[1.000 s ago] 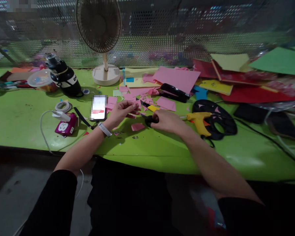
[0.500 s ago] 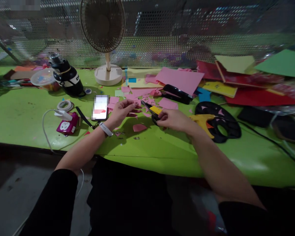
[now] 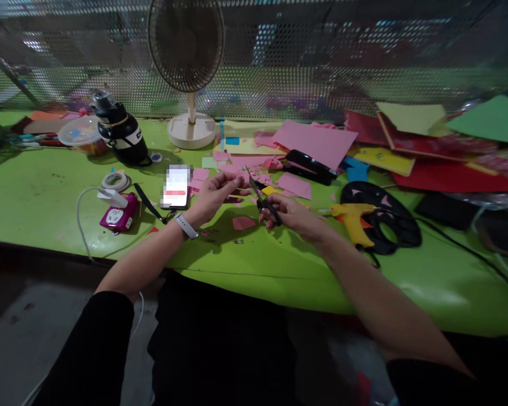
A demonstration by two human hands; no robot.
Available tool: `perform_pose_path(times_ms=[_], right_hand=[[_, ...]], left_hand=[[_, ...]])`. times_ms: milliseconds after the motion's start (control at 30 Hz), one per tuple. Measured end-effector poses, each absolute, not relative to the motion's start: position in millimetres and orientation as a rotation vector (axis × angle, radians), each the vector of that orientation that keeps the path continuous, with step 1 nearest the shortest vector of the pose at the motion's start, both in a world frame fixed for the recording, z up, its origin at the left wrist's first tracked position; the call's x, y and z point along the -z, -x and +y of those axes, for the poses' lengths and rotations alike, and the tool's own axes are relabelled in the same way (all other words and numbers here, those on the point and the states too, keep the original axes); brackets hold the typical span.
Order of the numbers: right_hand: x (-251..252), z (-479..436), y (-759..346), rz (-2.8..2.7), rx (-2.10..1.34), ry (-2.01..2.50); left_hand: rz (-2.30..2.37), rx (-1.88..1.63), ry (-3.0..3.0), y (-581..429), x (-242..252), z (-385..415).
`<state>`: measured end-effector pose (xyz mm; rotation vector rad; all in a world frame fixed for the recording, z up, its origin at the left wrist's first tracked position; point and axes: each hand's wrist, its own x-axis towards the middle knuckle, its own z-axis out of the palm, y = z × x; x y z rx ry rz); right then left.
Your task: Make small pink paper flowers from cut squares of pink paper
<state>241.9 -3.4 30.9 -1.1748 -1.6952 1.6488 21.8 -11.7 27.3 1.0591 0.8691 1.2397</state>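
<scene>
My left hand (image 3: 218,194) is closed in a pinch, with a bit of pink paper partly hidden at its fingertips. A pair of scissors (image 3: 265,204) with dark handles is in my right hand (image 3: 290,214), fingers at the loops. The blades point up and away, beside my left fingertips. Pink paper scraps (image 3: 258,163) are scattered behind both hands. One larger pink scrap (image 3: 244,223) lies on the green table (image 3: 254,256) just below them. Partly behind my right hand lies a yellow and black object (image 3: 271,191) whose kind I cannot make out.
Right of my hands, a yellow glue gun (image 3: 355,220) rests on a black palette-shaped tray (image 3: 400,225). A black stapler (image 3: 309,167) lies behind. Leftward are a phone (image 3: 176,186), purple adapter (image 3: 119,214), tape roll (image 3: 115,181), black bottle (image 3: 122,135) and fan (image 3: 191,131).
The scissors have turned in my right hand, their blades pointing more steeply away and showing more clearly. My left hand keeps its pinch. The whole view has shifted slightly.
</scene>
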Motion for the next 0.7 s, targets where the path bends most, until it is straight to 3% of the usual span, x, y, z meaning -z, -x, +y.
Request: perform_pose_path(times_ms=[700], right_hand=[[-32.5,-5.2,-240.5,-1.758,-1.608,1.189]], left_hand=[[0.881,-1.222,-1.019,-26.5,-27.9,-15.9]])
